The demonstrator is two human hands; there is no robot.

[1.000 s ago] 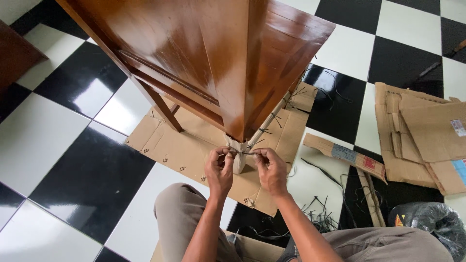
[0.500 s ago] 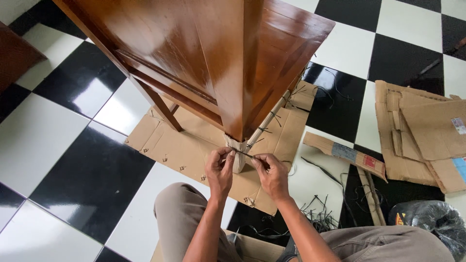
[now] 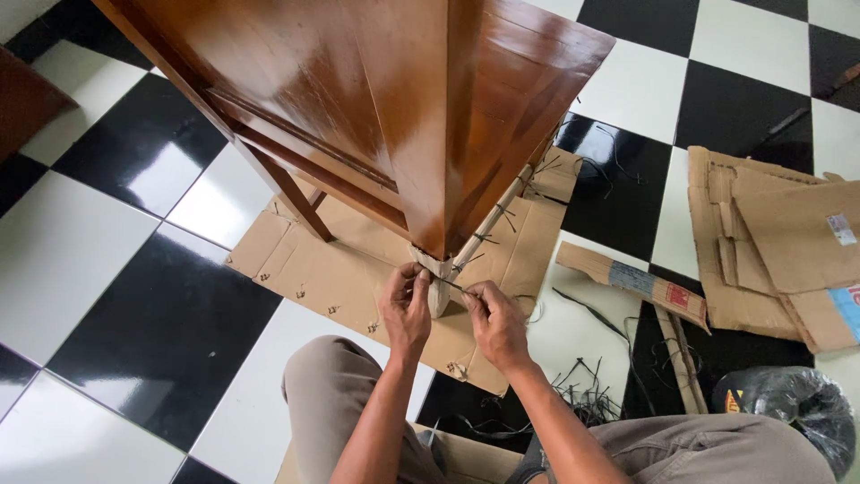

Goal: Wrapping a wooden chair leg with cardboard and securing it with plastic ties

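A glossy brown wooden table (image 3: 385, 99) stands on a flattened cardboard sheet (image 3: 331, 278). Its near leg (image 3: 437, 273) is wrapped in pale cardboard bound with thin black ties. My left hand (image 3: 406, 309) presses against the wrapped foot of that leg, fingers pinched on one end of a black tie (image 3: 452, 285). My right hand (image 3: 495, 324) sits just right of the leg, pinching the other end of the same tie, which runs taut between both hands.
Checkered black and white tiles cover the floor. A folded cardboard strip (image 3: 632, 285) and a stack of flattened boxes (image 3: 779, 251) lie to the right. Loose black ties (image 3: 591, 394) are scattered near my right knee, beside a black plastic bag (image 3: 788, 408).
My right hand has slid down and right, drawing the tie out from the leg. My left hand has shifted closer against the wrapped leg.
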